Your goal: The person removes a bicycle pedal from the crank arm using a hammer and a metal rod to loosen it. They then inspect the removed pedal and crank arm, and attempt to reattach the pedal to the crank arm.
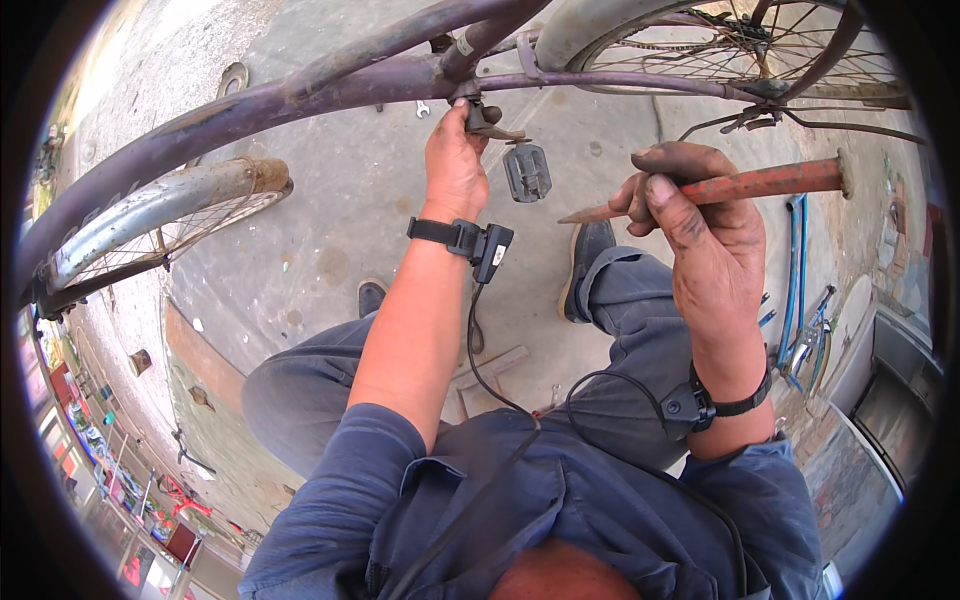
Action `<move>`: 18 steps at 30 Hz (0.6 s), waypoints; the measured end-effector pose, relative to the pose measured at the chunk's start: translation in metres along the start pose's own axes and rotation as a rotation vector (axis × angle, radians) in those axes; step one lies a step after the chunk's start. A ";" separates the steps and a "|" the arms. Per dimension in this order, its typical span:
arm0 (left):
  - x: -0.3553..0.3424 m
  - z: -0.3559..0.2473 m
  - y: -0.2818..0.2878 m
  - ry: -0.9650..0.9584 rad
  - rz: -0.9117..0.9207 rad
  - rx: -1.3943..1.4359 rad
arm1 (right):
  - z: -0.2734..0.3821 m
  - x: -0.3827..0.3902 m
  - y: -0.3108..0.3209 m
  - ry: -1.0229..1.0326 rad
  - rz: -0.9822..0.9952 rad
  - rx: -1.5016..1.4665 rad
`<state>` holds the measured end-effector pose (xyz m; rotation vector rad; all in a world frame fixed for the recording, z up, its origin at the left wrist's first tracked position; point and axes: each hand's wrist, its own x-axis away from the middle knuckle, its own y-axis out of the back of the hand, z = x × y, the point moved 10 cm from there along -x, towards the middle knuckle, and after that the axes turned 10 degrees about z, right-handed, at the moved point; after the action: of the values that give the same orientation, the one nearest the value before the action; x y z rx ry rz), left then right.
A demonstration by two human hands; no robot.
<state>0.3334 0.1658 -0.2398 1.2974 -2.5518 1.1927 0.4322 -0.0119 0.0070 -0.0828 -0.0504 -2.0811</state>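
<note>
A worn purple bicycle frame (380,82) crosses the far side of my view. My left hand (457,165) is up under its lower junction, thumb raised and fingers closed around the inner end of the crank arm (502,133). From that arm hangs a black pedal (527,172), just right of my fingers. My right hand (715,225) grips a red tapered steel punch (755,183) with worn paint. Its point faces left, toward the pedal but apart from it, and its flattened head sticks out to the right. Dark grime covers my right fingers.
The front wheel's metal fender (165,215) is at left, the rear wheel (740,45) at upper right. A small wrench (423,109) lies on the concrete floor (330,240). Blue bicycle parts (800,290) lean at right. Cables (505,400) run from both wrist straps.
</note>
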 end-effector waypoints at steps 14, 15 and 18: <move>-0.001 0.019 -0.032 0.075 0.262 0.697 | 0.005 -0.002 0.008 0.061 -0.019 0.024; -0.001 0.021 -0.032 0.079 0.245 0.732 | 0.005 -0.003 0.008 0.067 -0.013 0.010; 0.001 0.020 -0.043 0.068 0.299 0.830 | 0.004 -0.004 0.008 0.061 -0.013 -0.007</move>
<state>0.3684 0.1365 -0.2274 0.9050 -2.3090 2.4702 0.4412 -0.0122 0.0105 -0.0236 -0.0069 -2.0956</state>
